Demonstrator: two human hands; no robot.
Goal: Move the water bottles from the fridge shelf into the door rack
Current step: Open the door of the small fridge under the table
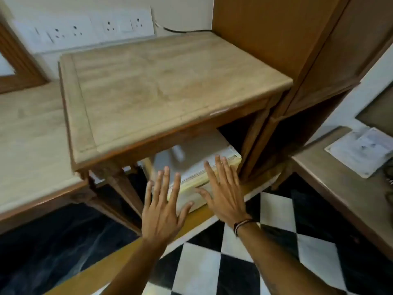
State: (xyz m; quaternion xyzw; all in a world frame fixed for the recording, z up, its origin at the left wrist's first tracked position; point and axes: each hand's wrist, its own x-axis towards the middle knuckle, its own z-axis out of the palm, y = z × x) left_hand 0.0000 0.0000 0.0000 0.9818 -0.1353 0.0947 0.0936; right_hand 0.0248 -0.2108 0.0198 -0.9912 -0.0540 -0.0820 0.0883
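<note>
Left hand: we hold our left hand (160, 211) flat, fingers spread, gripping nothing.
Right hand: our right hand (223, 194) likewise splayed, empty, before the white fridge (191, 162) under the table (170, 81), near its front edge.

A wooden table (170, 86) stands at the centre of the view. A fridge (197, 158) sits under the table, toward 5 o'clock. A socket strip (85, 28) runs on the wall behind the table at 11 o'clock. A cabinet (297, 50) stands beside the table at 2 o'clock. A paper (361, 152) lies on a counter (340, 188) at 3 o'clock. Both hands, left (161, 209) and right (223, 196), are before the fridge at 6 o'clock.
</note>
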